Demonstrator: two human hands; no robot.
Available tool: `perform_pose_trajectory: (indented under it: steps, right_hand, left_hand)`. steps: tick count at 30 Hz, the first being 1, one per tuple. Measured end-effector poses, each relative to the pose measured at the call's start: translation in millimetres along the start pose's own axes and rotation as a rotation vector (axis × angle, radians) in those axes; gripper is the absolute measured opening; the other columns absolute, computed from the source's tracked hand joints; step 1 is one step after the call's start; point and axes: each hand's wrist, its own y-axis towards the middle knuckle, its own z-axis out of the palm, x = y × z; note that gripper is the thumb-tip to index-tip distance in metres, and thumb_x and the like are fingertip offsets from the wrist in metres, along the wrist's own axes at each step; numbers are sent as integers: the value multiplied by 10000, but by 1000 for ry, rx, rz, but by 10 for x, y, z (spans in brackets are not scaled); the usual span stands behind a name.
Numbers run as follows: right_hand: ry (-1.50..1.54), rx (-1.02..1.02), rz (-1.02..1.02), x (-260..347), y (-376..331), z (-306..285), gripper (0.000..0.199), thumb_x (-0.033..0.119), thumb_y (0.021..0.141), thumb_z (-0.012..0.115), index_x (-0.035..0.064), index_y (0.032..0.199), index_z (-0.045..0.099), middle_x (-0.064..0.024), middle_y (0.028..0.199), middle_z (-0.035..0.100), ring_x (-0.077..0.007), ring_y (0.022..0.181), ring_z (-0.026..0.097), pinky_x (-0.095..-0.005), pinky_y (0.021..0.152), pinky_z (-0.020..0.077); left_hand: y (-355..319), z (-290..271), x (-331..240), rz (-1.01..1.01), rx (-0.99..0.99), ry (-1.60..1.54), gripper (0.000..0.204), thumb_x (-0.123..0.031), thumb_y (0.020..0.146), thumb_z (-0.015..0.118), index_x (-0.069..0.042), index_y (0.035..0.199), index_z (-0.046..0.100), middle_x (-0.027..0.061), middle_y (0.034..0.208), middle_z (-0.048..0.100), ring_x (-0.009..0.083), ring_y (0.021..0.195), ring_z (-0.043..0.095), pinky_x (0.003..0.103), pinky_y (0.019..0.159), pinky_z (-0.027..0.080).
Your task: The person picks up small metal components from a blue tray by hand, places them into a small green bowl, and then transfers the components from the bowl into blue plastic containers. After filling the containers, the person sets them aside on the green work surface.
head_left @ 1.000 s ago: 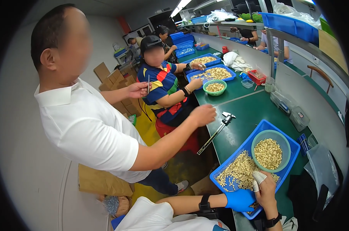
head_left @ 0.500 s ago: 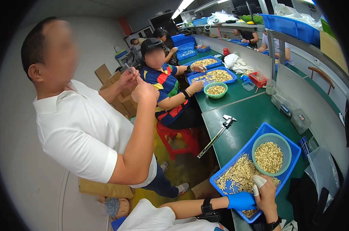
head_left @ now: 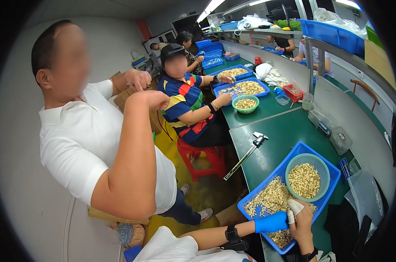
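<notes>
A blue tray (head_left: 333, 172) at the lower right holds many small brass-coloured cylindrical pins (head_left: 271, 197). Inside its far right end stands a pale green bowl (head_left: 325, 177), also filled with such pins (head_left: 303, 180). My left hand (head_left: 273, 222), in a blue glove, reaches over the near part of the tray, its fingertips hidden behind the other hand. Against it rests my right hand (head_left: 301, 220), with white covers on some fingers. Those fingers are curled and pressed together; anything between them is too small or hidden to make out.
A digital caliper (head_left: 246, 158) lies on the green table (head_left: 268, 124) beyond the tray. Left of me stands a person in a white shirt (head_left: 88, 148), arms raised. Farther along, a seated co-worker (head_left: 185, 96) handles pins in blue trays. Clear plastic boxes (head_left: 340, 139) line the divider.
The standing person's hands have turned and dropped, with the elbow swinging down and nearer. My hands stay together over the tray, shifting only slightly.
</notes>
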Motion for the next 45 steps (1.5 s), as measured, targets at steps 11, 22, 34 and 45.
perform_pose_trajectory:
  steps: [11, 22, 34, 45]
  right_hand:
    - [-22, -39, -57, -43, 87, 42, 330, 58, 778, 674, -10, 1098, 630, -145, 1087, 645, -345, 1003, 609, -410, 828, 516]
    - [-88, -20, 18, -121, -15, -8, 339, 121, 792, 661, 14, 1112, 629, -158, 1210, 586, -374, 1112, 545, -453, 894, 475]
    - [-153, 335, -37, -8, 58, -38, 414, 383, 778, 686, 177, 1136, 658, -115, 1404, 448, -373, 1348, 326, -594, 1070, 244]
    - [-73, 126, 60, -180, -64, 16, 308, 313, 812, 672, 185, 1092, 671, -116, 1346, 502, -401, 1271, 408, -560, 1021, 345]
  left_hand:
    - [-218, -194, 83, -201, -148, -1971, 254, -196, 973, 488, -9, 1137, 540, 105, 1004, 576, 138, 705, 546, 203, 500, 444]
    - [-86, -237, -285, -71, -330, -1868, 488, -285, 1010, 359, -15, 1416, 367, 159, 1431, 404, 272, 1296, 409, 415, 1092, 333]
    - [-78, -279, -334, -78, -297, -1893, 531, -305, 1003, 338, -55, 1469, 290, 133, 1502, 324, 281, 1376, 321, 439, 1148, 239]
    - [-36, -299, -342, 32, -351, -1936, 545, -281, 993, 341, -22, 1468, 272, 139, 1508, 313, 285, 1381, 310, 439, 1145, 247]
